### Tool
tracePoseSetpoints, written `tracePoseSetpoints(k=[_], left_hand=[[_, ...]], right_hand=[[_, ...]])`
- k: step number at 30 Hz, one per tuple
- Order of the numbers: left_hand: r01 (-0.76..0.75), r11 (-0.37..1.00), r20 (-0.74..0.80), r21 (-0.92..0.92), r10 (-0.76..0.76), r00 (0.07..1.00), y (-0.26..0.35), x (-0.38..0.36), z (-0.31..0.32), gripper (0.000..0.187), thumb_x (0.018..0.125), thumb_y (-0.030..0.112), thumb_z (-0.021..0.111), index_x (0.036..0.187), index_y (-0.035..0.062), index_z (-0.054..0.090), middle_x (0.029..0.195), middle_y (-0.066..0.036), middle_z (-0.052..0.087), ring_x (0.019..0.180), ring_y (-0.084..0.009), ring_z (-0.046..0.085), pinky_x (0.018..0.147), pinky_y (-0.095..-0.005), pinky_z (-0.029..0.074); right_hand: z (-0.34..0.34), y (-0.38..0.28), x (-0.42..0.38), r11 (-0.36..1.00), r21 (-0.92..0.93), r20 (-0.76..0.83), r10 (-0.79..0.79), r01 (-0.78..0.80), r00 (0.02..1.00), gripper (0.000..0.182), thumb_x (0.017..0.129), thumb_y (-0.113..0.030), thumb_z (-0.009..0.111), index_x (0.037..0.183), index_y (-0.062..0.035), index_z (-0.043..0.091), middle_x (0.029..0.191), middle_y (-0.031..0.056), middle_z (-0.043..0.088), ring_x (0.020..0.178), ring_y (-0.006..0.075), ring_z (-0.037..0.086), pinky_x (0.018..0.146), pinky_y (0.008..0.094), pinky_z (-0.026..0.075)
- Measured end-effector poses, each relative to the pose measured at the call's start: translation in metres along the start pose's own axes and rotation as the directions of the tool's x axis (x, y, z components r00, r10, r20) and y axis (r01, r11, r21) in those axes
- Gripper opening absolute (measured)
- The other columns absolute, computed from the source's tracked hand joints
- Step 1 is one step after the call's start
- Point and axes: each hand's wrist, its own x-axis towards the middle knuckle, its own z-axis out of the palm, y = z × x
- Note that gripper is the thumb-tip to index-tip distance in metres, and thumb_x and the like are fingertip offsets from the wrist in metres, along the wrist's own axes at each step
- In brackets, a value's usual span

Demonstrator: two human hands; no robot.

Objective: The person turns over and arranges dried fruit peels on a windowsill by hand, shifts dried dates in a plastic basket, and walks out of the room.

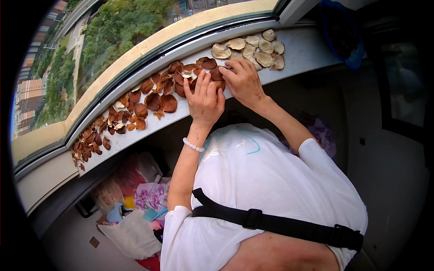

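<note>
On the white window ledge (303,54), seen from the head camera looking down over the person's own chest, two bare hands work among dried slices laid out in the light. The brown dried slices (156,97) run in a long band down the ledge toward the left, crowded and overlapping at the far end, looser and flatter near the hands. To the right lies a separate cluster of pale slices (253,49), spread in a single layer with the cut faces up. Judging by this, most of the spreading looks done: both groups already lie along the sill, and only the small heap directly under the hands seems left to sort out or flatten.

The left hand (204,100) reaches up with the forearm nearly straight, a white bead bracelet (193,145) at the wrist, palm down and fingers extended close together, the tips resting on brown pieces at the ledge's front edge. It appears to press or slide rather than hold anything. The right hand (244,81) comes in from the right with the elbow bent, wrist cocked, fingers curled loosely over the slices where brown meets pale; whether it pinches a piece I cannot tell, as the fingertips are hidden by the knuckles. The two hands touch or nearly touch at the thumbs.

Below the ledge, bags and patterned cloth (151,196) sit on the floor. Outside the window pane (117,27), trees and buildings lie far below.
</note>
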Motion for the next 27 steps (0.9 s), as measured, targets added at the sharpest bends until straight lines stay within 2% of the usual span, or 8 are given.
tracePoseSetpoints(k=[6, 8, 10, 13, 17, 23, 25, 27], left_hand=[[0.026, 0.999, -0.002, 0.035, -0.026, 1.000, 0.000, 0.000, 0.001, 0.033, 0.085, 0.014, 0.067, 0.115, 0.0021, 0.064, 0.132, -0.014, 0.061, 0.134, -0.0294, 0.051, 0.117, -0.0583, 0.020], [0.018, 0.998, 0.037, 0.062, -0.021, 0.999, 0.001, 0.000, 0.000, 0.040, 0.087, 0.020, 0.066, 0.124, 0.0042, 0.064, 0.138, -0.013, 0.058, 0.138, -0.0298, 0.046, 0.117, -0.0586, 0.018], [0.022, 0.997, 0.059, 0.079, -0.027, 0.998, 0.003, 0.002, -0.002, 0.044, 0.088, 0.024, 0.066, 0.128, 0.0056, 0.063, 0.139, -0.013, 0.057, 0.140, -0.0300, 0.044, 0.118, -0.0589, 0.017], [0.030, 0.994, 0.090, 0.106, -0.040, 0.995, 0.006, 0.004, -0.002, 0.051, 0.087, 0.030, 0.066, 0.133, 0.0075, 0.061, 0.142, -0.013, 0.055, 0.142, -0.0302, 0.041, 0.118, -0.0597, 0.015], [0.046, 0.988, 0.120, 0.150, -0.065, 0.991, 0.007, 0.005, 0.000, 0.059, 0.085, 0.039, 0.068, 0.135, 0.0081, 0.060, 0.144, -0.013, 0.054, 0.143, -0.0305, 0.040, 0.117, -0.0614, 0.014], [0.064, 0.983, 0.135, 0.170, -0.088, 0.987, 0.008, 0.006, 0.000, 0.064, 0.084, 0.043, 0.069, 0.136, 0.0084, 0.059, 0.145, -0.015, 0.053, 0.143, -0.0305, 0.039, 0.117, -0.0615, 0.014], [0.071, 0.983, 0.139, 0.169, -0.095, 0.986, 0.010, 0.008, -0.001, 0.065, 0.083, 0.044, 0.070, 0.137, 0.0085, 0.059, 0.145, -0.015, 0.052, 0.143, -0.0306, 0.039, 0.117, -0.0613, 0.014], [0.076, 0.982, 0.142, 0.173, -0.102, 0.985, 0.010, 0.009, -0.001, 0.066, 0.083, 0.044, 0.070, 0.137, 0.0087, 0.058, 0.146, -0.016, 0.052, 0.143, -0.0308, 0.039, 0.116, -0.0611, 0.014]], right_hand=[[0.005, 0.003, 0.016, 0.999, 0.021, -0.007, 0.036, -0.036, 0.999, 0.016, 0.078, -0.008, 0.068, 0.094, -0.0049, 0.071, 0.100, 0.0097, 0.067, 0.102, 0.0280, 0.059, 0.089, 0.0420, 0.044], [0.001, 0.009, 0.026, 0.991, 0.039, -0.055, 0.128, -0.126, 0.990, 0.010, 0.078, -0.006, 0.068, 0.089, -0.0050, 0.069, 0.095, 0.0099, 0.067, 0.098, 0.0282, 0.060, 0.084, 0.0416, 0.046], [-0.001, 0.014, 0.038, 0.988, 0.008, -0.072, 0.153, -0.153, 0.986, 0.014, 0.080, -0.007, 0.071, 0.094, -0.0034, 0.068, 0.099, 0.0116, 0.066, 0.093, 0.0310, 0.060, 0.080, 0.0428, 0.049], [0.007, 0.018, 0.050, 0.951, -0.172, 0.043, 0.267, -0.256, 0.963, 0.018, 0.080, -0.014, 0.074, 0.094, -0.0042, 0.066, 0.095, 0.0119, 0.061, 0.097, 0.0322, 0.060, 0.081, 0.0440, 0.050], [0.018, 0.016, 0.052, 0.947, -0.223, 0.098, 0.258, -0.231, 0.961, 0.018, 0.080, -0.014, 0.074, 0.093, -0.0043, 0.065, 0.095, 0.0119, 0.060, 0.097, 0.0321, 0.059, 0.082, 0.0445, 0.050], [0.026, 0.019, 0.048, 0.978, -0.087, -0.041, 0.186, -0.189, 0.982, 0.017, 0.078, -0.006, 0.070, 0.094, -0.0045, 0.064, 0.093, 0.0132, 0.059, 0.092, 0.0329, 0.061, 0.078, 0.0443, 0.050], [0.028, 0.017, 0.047, 0.986, -0.089, -0.133, 0.126, -0.139, 0.983, 0.013, 0.073, -0.006, 0.067, 0.083, -0.0048, 0.059, 0.085, 0.0128, 0.056, 0.086, 0.0331, 0.060, 0.074, 0.0431, 0.049], [0.027, 0.016, 0.044, 0.986, -0.030, -0.064, 0.164, -0.167, 0.984, 0.014, 0.073, -0.006, 0.066, 0.085, -0.0043, 0.060, 0.086, 0.0127, 0.057, 0.088, 0.0330, 0.060, 0.076, 0.0436, 0.049]])
